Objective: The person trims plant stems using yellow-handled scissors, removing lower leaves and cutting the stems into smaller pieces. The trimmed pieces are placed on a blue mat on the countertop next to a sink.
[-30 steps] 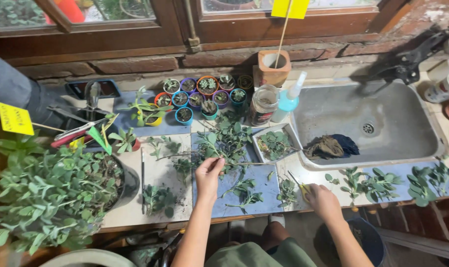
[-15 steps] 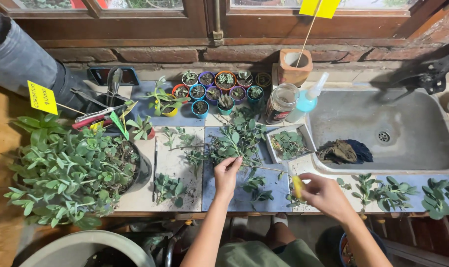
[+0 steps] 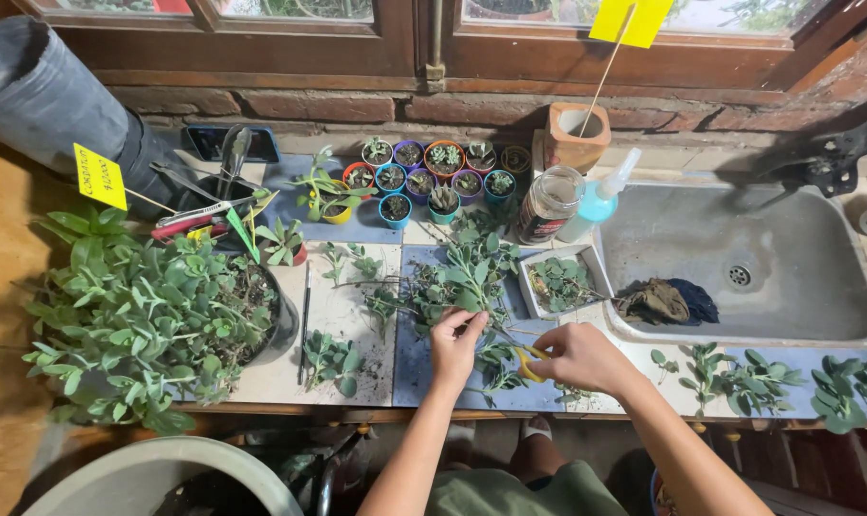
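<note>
The worktop (image 3: 357, 315) carries, at its left end, a large bushy potted plant (image 3: 137, 315), and at its right end a sink (image 3: 739, 258) with a dark rag (image 3: 667, 301) inside. A cluster of small pots (image 3: 433, 177) stands at the back, with a jar (image 3: 548, 204) and spray bottle (image 3: 600, 199) beside it and a grey tray (image 3: 559, 282) of cuttings in front.

Since a second ago both hands have closed in on the central pile of cuttings (image 3: 462, 282). The left hand (image 3: 455, 346) now pinches a stem at the pile's near edge. The right hand (image 3: 578, 356), formerly apart at the worktop edge, now grips yellow-handled scissors (image 3: 527, 361) touching that stem. Judgement: trimming is in hand.
</note>
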